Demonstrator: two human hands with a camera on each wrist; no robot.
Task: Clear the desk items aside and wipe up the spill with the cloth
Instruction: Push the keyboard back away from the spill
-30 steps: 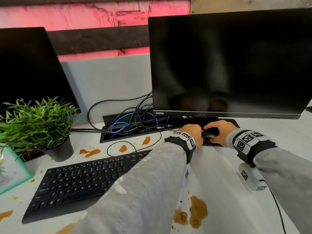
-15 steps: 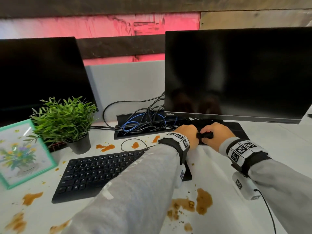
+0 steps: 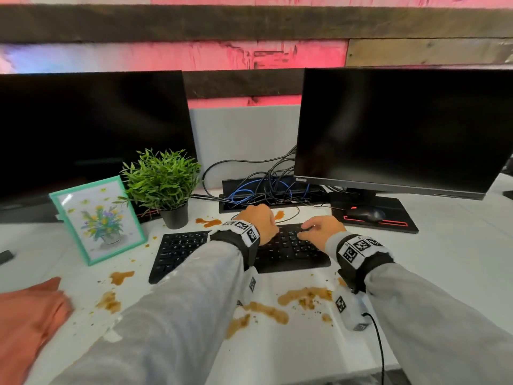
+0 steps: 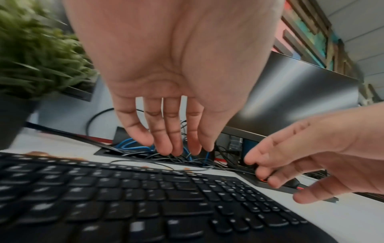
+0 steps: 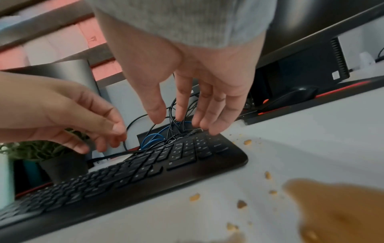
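Note:
A black keyboard [image 3: 291, 247] lies in the middle of the white desk [image 3: 449, 262]. My left hand [image 3: 258, 220] hovers over its far edge with relaxed fingers [image 4: 178, 144] that hold nothing. My right hand [image 3: 319, 227] is over the right end of the keyboard [image 5: 166, 161], fingers [image 5: 218, 115] loose and empty. A black mouse [image 3: 366, 213] sits on the black red-lined base [image 3: 388, 225] under the right monitor. Brown spill patches [image 3: 305, 295] spread in front of the keyboard, and more lie to the left [image 3: 119, 276]. An orange cloth [image 3: 27, 315] lies at the near left.
A potted green plant [image 3: 163, 184] and a teal picture frame [image 3: 100, 220] stand left of the keyboard. Two dark monitors [image 3: 402, 129] line the back. Tangled cables [image 3: 263, 190] fill a desk slot behind the keyboard. Crumbs dot the desk near the spill [image 5: 332, 213].
Both hands have left the mouse at the right monitor's base and drawn back over the keyboard. The mouse stays on the base. The view has pulled back and left.

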